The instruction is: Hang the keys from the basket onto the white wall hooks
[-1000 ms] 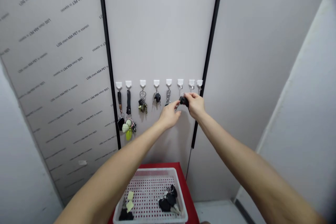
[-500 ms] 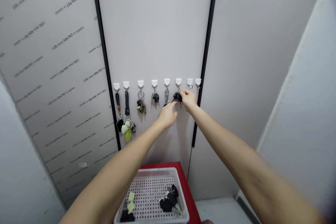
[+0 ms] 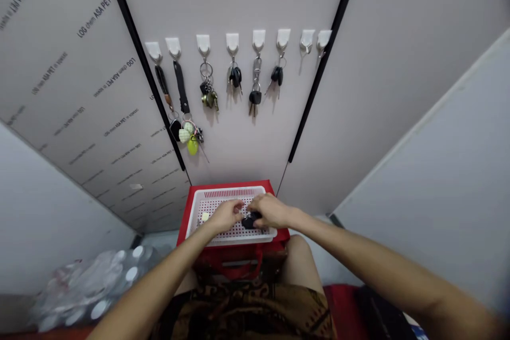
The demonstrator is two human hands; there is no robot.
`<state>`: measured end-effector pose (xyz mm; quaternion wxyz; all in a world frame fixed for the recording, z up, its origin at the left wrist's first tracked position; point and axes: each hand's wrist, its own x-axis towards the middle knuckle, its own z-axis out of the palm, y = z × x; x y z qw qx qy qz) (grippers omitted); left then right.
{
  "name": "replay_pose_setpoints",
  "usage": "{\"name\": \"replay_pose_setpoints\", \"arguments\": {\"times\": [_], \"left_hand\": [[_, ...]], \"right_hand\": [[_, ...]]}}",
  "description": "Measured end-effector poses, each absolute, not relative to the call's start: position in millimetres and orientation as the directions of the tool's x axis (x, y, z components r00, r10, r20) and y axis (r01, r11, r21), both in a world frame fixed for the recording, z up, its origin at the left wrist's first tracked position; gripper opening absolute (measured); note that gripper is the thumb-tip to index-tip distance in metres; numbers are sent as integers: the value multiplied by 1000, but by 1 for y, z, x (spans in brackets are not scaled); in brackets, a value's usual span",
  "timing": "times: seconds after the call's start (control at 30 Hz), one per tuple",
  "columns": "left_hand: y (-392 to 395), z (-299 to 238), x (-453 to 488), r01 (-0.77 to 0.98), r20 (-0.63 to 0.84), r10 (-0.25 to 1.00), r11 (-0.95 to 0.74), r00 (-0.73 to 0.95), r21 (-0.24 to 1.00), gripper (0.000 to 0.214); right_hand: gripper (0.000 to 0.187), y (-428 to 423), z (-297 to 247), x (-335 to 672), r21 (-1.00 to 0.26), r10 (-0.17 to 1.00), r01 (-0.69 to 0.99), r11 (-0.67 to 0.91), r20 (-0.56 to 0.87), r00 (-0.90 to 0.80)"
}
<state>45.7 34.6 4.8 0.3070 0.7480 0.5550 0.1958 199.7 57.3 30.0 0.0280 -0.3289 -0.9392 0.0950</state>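
Both hands are in the white perforated plastic basket [image 3: 234, 241]. My right hand [image 3: 273, 210] curls its fingers and thumb around a bunch of black-headed keys [image 3: 249, 221] at the basket's right side, partly covering it. Just left of the keys is my left hand [image 3: 226, 216], thumb and fingers bent but apart, with nothing visible between them. Pale yellow pieces [image 3: 205, 217] lie at the basket's left. On the wall above, black-headed keys [image 3: 277, 75] hang by a ring from a white hook [image 3: 283, 37].
More key bunches hang along the hook row, including keys on a black strap [image 3: 180, 87]. Two hooks at the right, one of them a white hook [image 3: 306, 40], carry no keys. The basket stands on a red surface [image 3: 184, 223]. Plastic bottles [image 3: 107, 281] stand at lower left.
Both hands have left the hanging keys and come down into the basket. The keys on the sixth hook now hang free. The view has tilted downward.
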Motion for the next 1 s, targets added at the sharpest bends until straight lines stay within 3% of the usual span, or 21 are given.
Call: {"name": "replay_pose_setpoints", "arguments": {"times": [0.1,0.17,0.27,0.33,0.47,0.53,0.63,0.8,1.0], "left_hand": [[29,-3,49,795,-71,938,-245,339,554,29],[30,-6,51,818,-36,944,-266,329,510,29],[34,-9,52,809,-50,952,-229,303,541,26],[38,-10,52,742,-92,955,-155,281,652,24],[44,3,55,334,-151,957,62,247,941,30],[46,16,57,152,-123,962,87,246,985,28],[50,38,62,48,-62,973,53,224,997,21],[61,68,75,28,31,983,-37,179,999,16],[89,115,101,53,123,991,-125,54,991,27]], "right_hand": [[28,52,13,191,-49,651,653,756,-57,-757],[24,56,10,189,-61,663,666,744,-59,-746],[14,64,11,190,-208,672,668,714,-60,-738],[12,68,14,192,-348,696,660,666,-27,-717],[13,74,31,197,-639,789,573,513,89,-608],[12,77,43,197,-773,835,478,417,118,-537],[13,83,62,197,-926,891,296,235,84,-446],[17,93,90,201,-994,940,45,99,79,-332],[18,114,144,219,-967,962,-72,244,251,-111]]}}
